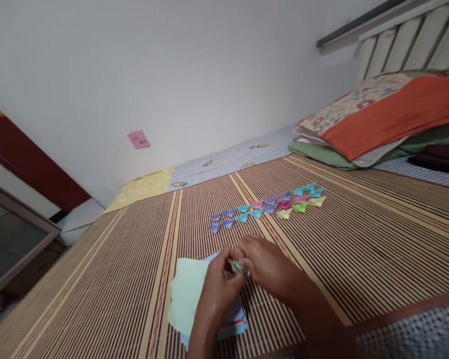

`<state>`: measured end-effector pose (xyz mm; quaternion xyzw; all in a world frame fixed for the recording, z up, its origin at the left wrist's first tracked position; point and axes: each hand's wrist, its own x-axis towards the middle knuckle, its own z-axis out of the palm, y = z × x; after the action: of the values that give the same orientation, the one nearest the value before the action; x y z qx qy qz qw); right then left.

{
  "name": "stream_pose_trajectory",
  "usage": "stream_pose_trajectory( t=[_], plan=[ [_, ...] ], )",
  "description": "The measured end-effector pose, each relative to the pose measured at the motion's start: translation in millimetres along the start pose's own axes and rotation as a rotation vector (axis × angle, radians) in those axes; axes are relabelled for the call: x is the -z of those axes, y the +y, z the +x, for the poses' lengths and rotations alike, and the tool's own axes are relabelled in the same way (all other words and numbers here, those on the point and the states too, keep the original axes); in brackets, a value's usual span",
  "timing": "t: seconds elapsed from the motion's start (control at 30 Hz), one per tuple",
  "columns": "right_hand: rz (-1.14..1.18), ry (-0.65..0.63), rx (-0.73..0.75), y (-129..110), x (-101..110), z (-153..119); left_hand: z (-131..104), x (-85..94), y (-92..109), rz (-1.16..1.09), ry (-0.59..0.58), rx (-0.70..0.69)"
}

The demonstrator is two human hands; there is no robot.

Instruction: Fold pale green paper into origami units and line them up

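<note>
Between my two hands is a small folded piece of green paper [236,266], mostly covered by the fingers. My left hand [221,279] pinches it from the left, above a stack of paper sheets [189,289] with a pale green sheet on top. From the right, my right hand [260,259] closes its fingers on the same paper. Beyond the hands, several small folded paper boats [257,213] stand in two slanting rows, in purple, turquoise, pink, yellow and green.
A striped bamboo mat [134,269] covers the bed. Folded bedding with an orange band [392,119] lies at the far right, below a white radiator [411,42]. A pink note [138,139] is on the white wall. At the left stands a glass-fronted cabinet [11,244].
</note>
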<state>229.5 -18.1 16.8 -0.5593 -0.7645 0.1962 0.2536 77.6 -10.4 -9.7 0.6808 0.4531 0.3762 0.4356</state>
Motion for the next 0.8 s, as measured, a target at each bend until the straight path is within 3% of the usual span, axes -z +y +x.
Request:
stream_pose_trajectory(
  t=[0.57,0.8],
  plan=[
    [0.013,0.053,0.111,-13.4,-7.3,2.7,-1.6,12.6,-1.5,-0.099,0.021,0.0],
    [0.224,0.294,0.012,-0.8,7.4,5.8,-3.1,20.3,7.3,-0.048,0.151,-0.076]
  ],
)
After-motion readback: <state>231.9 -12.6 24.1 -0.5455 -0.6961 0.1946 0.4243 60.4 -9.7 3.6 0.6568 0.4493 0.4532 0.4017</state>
